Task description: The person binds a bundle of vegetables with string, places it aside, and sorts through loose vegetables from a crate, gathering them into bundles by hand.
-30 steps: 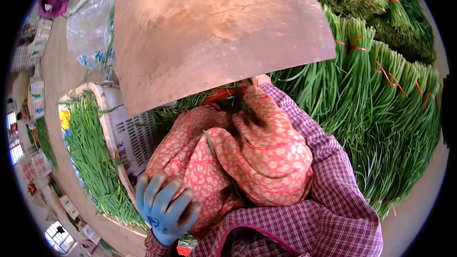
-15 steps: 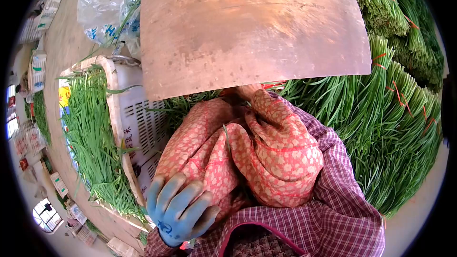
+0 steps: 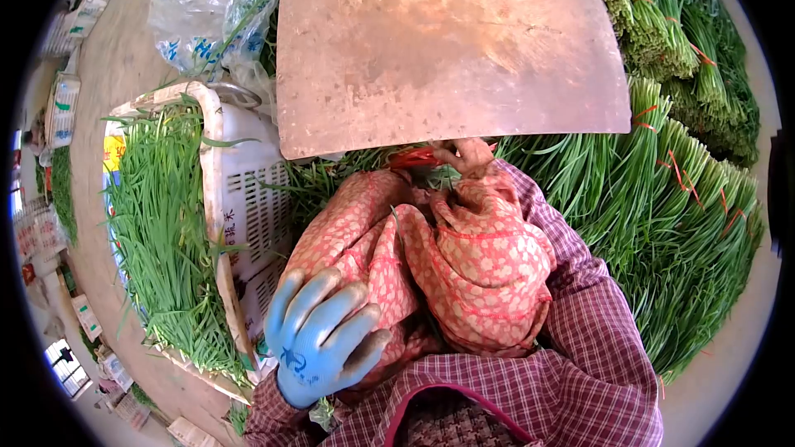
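My left hand (image 3: 323, 335), in a blue rubber-coated glove, rests palm down on my left thigh, its fingers stretched and slightly spread. Bare and partly shaded, my right hand (image 3: 469, 157) is under the near edge of the board (image 3: 451, 58) with curled fingers. What they hold, if anything, I cannot make out. Beside its fingertips lies a bunch of red ties (image 3: 416, 157). My floral-patterned trousers (image 3: 489, 273) fill the middle of the view, below loose green leaves (image 3: 327, 178).
A white plastic crate (image 3: 248, 190) full of long green leafy stalks (image 3: 166, 232) stands at left. Bundles of the same greens (image 3: 662, 223), tied with red strips, are piled on the right. A clear plastic bag (image 3: 199, 16) lies behind the crate.
My right hand has come further out from under the board, and the red ties show more. My left hand stays on my thigh. The whole view has shifted slightly.
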Demonstrator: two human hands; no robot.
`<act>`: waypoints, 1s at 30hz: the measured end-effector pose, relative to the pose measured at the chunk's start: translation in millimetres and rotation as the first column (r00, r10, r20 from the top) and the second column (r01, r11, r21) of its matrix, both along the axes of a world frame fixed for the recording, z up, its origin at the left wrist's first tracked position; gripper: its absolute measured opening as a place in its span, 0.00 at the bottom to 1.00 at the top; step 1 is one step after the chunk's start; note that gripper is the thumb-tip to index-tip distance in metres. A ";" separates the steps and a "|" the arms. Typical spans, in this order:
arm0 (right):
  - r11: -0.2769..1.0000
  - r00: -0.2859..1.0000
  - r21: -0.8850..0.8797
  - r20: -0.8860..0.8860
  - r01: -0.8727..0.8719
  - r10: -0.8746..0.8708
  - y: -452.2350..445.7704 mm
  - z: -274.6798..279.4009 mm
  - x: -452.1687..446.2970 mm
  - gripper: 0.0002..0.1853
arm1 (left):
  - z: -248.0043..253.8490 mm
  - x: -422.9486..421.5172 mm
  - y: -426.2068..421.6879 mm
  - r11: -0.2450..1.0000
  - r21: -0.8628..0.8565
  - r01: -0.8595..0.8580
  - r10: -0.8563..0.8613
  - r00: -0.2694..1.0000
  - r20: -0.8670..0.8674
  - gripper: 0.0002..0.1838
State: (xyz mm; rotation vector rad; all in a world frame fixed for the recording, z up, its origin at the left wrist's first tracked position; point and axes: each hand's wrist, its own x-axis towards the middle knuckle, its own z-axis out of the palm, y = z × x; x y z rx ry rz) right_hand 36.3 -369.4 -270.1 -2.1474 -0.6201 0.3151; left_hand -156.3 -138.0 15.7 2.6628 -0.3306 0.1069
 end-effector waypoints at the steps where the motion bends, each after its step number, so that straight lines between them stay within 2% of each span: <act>1: 0.945 0.940 -0.276 -0.331 -0.177 0.080 1.2 8.5 17.4 0.22 | -1.2 -0.5 -2.1 1.000 -0.012 -0.004 0.004 1.000 0.008 0.16; 2: 0.882 0.906 -0.387 -0.413 -0.270 0.097 -1.7 14.2 19.3 0.18 | -1.2 -0.5 -2.1 1.000 -0.024 -0.007 0.008 1.000 0.018 0.16; 3: 0.864 0.914 -0.403 -0.380 -0.300 0.140 -4.1 9.3 20.6 0.17 | 0.7 1.5 0.3 0.999 0.005 0.036 -0.036 0.999 0.017 0.18; 5: 0.844 0.920 -0.422 -0.342 -0.332 0.191 -7.3 6.6 24.3 0.15 | -1.2 1.0 0.0 1.000 -0.025 0.019 -0.018 0.999 0.044 0.17; 7: 0.981 0.930 -0.070 -0.338 -0.180 0.146 -13.7 12.4 25.4 0.16 | -4.7 -1.9 -1.5 0.998 -0.068 0.000 0.006 0.997 0.082 0.15; 8: 0.981 0.933 -0.071 -0.329 -0.180 0.148 -14.9 19.5 25.6 0.16 | -6.9 -2.3 -2.2 0.998 -0.067 -0.001 0.007 0.996 0.092 0.15; 10: 1.000 0.970 -0.025 -0.244 -0.003 -0.004 -16.0 35.3 24.6 0.16 | -8.6 -2.5 -2.6 0.997 -0.081 0.002 0.010 0.990 0.141 0.14; 11: 0.975 0.934 0.196 -0.356 0.105 -0.029 -17.5 42.3 21.4 0.18 | -6.7 -2.0 -3.9 0.997 -0.078 -0.009 0.020 0.989 0.145 0.13; 12: 0.974 0.939 0.201 -0.344 0.100 -0.026 -19.8 41.6 23.4 0.18 | -6.7 -1.6 -3.7 0.997 -0.074 -0.010 0.022 0.987 0.158 0.13; 13: 0.998 0.979 -0.036 -0.191 0.060 -0.066 -22.9 38.9 25.1 0.19 | -7.9 -1.4 -4.0 0.997 -0.080 -0.012 0.025 0.985 0.171 0.13; 14: 0.959 0.997 -0.276 -0.030 0.059 -0.070 -27.2 38.3 25.2 0.20 | -8.1 -1.6 -5.0 0.996 -0.088 -0.010 0.026 0.983 0.183 0.13; 15: 0.735 0.999 -0.677 -0.003 -0.037 0.048 -23.7 52.3 22.6 0.22 | -5.8 -1.0 -8.9 0.996 -0.090 -0.008 0.026 0.979 0.201 0.12; 16: 0.666 0.992 -0.736 -0.077 -0.121 0.095 -33.0 35.8 23.0 0.22 | -5.6 -0.5 -9.1 0.996 -0.090 -0.001 0.020 0.977 0.214 0.12; 19: 0.715 0.992 -0.693 0.001 -0.090 0.126 -36.1 52.9 16.2 0.19 | -8.4 -2.1 -6.5 0.998 -0.057 -0.002 0.018 0.962 0.273 0.11; 21: 0.945 0.996 -0.319 0.082 0.067 -0.043 -37.1 71.3 14.0 0.15 | -11.5 -4.3 -5.2 0.998 -0.066 -0.007 0.026 0.955 0.295 0.11; 22: 0.971 0.989 -0.207 -0.050 0.124 -0.137 -43.6 82.6 12.8 0.13 | -9.0 -5.7 -12.7 0.998 -0.064 -0.010 0.030 0.949 0.313 0.11; 24: 0.977 0.950 0.070 -0.257 0.203 -0.179 -40.0 94.2 13.2 0.12 | -11.8 -7.6 -10.0 0.996 -0.089 -0.022 0.049 0.946 0.319 0.11; 25: 0.976 0.952 0.075 -0.247 0.202 -0.178 -39.1 97.3 12.8 0.12 | -13.4 -7.7 -8.4 0.995 -0.095 -0.022 0.052 0.942 0.332 0.10; 26: 0.989 0.990 -0.012 0.005 0.144 -0.144 -39.6 100.0 11.2 0.13 | -14.1 -8.1 -7.7 0.995 -0.101 -0.022 0.056 0.937 0.344 0.10; 27: 0.988 0.964 -0.110 0.253 0.111 -0.081 -40.7 103.2 9.5 0.13 | -13.7 -8.5 -6.7 0.995 -0.098 -0.026 0.058 0.938 0.342 0.10; 28: 0.988 0.961 -0.104 0.266 0.112 -0.081 -43.3 107.4 9.4 0.13 | -13.8 -8.5 -5.0 0.995 -0.094 -0.025 0.057 0.933 0.355 0.10; 30: 0.987 0.995 0.150 -0.096 0.052 -0.038 -51.7 136.5 2.8 0.13 | -11.9 -12.0 -10.6 0.995 -0.099 -0.032 0.066 0.927 0.368 0.09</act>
